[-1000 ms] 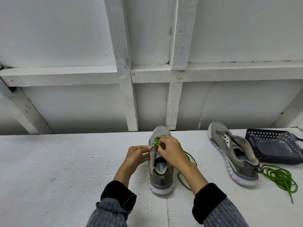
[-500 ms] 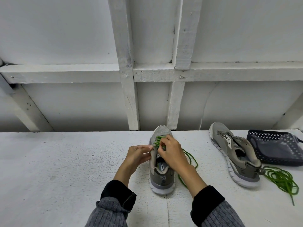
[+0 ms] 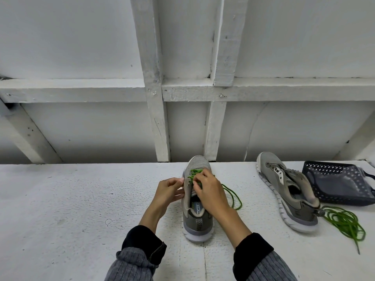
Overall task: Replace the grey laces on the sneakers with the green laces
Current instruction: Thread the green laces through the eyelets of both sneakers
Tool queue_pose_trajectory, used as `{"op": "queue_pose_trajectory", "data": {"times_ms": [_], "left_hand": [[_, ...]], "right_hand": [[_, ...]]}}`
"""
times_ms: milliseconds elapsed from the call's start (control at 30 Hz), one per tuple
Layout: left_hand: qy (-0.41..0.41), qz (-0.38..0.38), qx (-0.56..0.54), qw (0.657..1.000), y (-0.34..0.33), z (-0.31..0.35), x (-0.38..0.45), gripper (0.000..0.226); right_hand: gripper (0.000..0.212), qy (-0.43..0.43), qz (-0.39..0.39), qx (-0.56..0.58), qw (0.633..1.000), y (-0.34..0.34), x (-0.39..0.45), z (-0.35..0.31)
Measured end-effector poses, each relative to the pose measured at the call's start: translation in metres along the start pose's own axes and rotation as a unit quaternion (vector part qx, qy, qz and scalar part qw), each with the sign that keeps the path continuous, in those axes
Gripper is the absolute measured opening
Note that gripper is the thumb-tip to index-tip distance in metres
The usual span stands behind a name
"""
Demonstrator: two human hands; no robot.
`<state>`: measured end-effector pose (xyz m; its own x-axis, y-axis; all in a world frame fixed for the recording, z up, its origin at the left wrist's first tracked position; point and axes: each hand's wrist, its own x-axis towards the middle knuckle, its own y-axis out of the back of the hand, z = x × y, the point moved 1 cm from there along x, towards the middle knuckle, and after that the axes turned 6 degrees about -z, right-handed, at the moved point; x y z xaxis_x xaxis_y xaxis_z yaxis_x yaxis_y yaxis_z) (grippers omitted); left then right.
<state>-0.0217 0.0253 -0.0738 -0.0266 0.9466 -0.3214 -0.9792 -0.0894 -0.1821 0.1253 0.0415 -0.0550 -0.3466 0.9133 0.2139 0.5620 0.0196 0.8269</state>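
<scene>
Centrally, the sneaker (image 3: 197, 209) stands on the table (image 3: 60, 199); the left hand (image 3: 169, 192) grips its side while the right hand (image 3: 209, 191) pinches the green lace (image 3: 193, 175) at the eyelets.

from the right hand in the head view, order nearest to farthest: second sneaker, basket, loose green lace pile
1. Second sneaker, to the right of the right hand, lying tilted.
2. Basket, beyond that sneaker, far right.
3. Loose green lace pile, by the sneaker's heel; close to the basket's rank.
</scene>
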Motion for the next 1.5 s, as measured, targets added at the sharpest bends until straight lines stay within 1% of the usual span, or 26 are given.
{"op": "queue_pose_trajectory", "data": {"times_ms": [200,333,433,533,600,633,700,733,833,1000,1100,1167,1267,1300,1333,1367,1400,1433,1500], "left_hand": [[-0.014,0.013,0.037,0.999,0.000,0.000,0.001,0.014],[-0.030,0.004,0.054,0.998,-0.002,-0.001,0.002,0.013],[-0.043,0.003,0.073,0.996,-0.002,0.000,0.004,0.015],[-0.047,0.011,0.074,0.996,-0.005,-0.001,0.006,0.016],[-0.055,0.037,0.071,0.995,-0.008,-0.006,0.007,0.014],[-0.059,0.050,0.068,0.995,-0.010,-0.009,0.007,0.013],[-0.068,0.062,0.058,0.994,-0.014,-0.013,0.006,0.014],[-0.071,0.062,0.052,0.994,-0.016,-0.014,0.006,0.015],[-0.080,0.060,0.049,0.994,-0.023,-0.013,0.008,0.014],[-0.073,0.055,0.056,0.994,-0.044,-0.020,0.010,0.016],[-0.077,0.071,0.013,0.994,-0.052,-0.021,0.010,0.015],[-0.083,0.103,-0.074,0.988,-0.051,-0.015,0.008,0.015],[-0.086,0.163,-0.229,0.956,-0.037,0.000,0.008,0.020],[-0.087,0.186,-0.238,0.949,-0.029,0.004,0.008,0.020],[-0.090,0.214,-0.195,0.953,-0.021,0.008,0.008,0.018],[-0.094,0.243,-0.103,0.960,-0.013,0.010,0.006,0.016],[-0.105,0.264,0.019,0.958,-0.007,0.010,0.006,0.014],[-0.124,0.277,0.144,0.942,-0.001,0.010,0.004,0.012],[-0.147,0.284,0.348,0.882,0.005,0.008,0.001,0.011]], "right_hand": [[0.021,0.001,-0.003,-0.002,1.000,0.001,0.000,-0.001],[0.022,0.010,-0.021,-0.015,1.000,0.001,0.000,-0.003],[0.022,0.000,-0.028,-0.011,1.000,0.001,0.001,-0.005],[0.019,-0.031,-0.006,-0.001,1.000,0.003,-0.002,-0.006],[0.027,-0.076,0.023,-0.009,0.997,0.003,-0.007,-0.002],[0.032,-0.113,0.033,-0.004,0.993,0.004,-0.010,0.001],[0.035,-0.185,0.043,0.047,0.981,0.006,-0.013,0.006],[0.035,-0.203,0.045,0.082,0.975,0.006,-0.014,0.009],[0.037,-0.204,0.059,0.133,0.968,0.011,-0.016,0.015],[0.038,-0.208,0.079,0.134,0.966,0.030,-0.023,0.027],[0.036,-0.220,0.084,0.141,0.962,0.033,-0.029,0.034],[0.035,-0.224,0.093,0.151,0.958,0.031,-0.030,0.035],[0.035,-0.228,0.111,0.166,0.953,0.026,-0.029,0.034],[0.035,-0.227,0.114,0.169,0.952,0.025,-0.029,0.035],[0.035,-0.224,0.115,0.170,0.953,0.024,-0.029,0.036],[0.034,-0.220,0.115,0.170,0.954,0.024,-0.030,0.037],[0.034,-0.217,0.116,0.171,0.954,0.024,-0.030,0.037],[0.034,-0.216,0.119,0.174,0.953,0.023,-0.031,0.038],[0.034,-0.214,0.134,0.188,0.949,0.022,-0.031,0.037]]}}
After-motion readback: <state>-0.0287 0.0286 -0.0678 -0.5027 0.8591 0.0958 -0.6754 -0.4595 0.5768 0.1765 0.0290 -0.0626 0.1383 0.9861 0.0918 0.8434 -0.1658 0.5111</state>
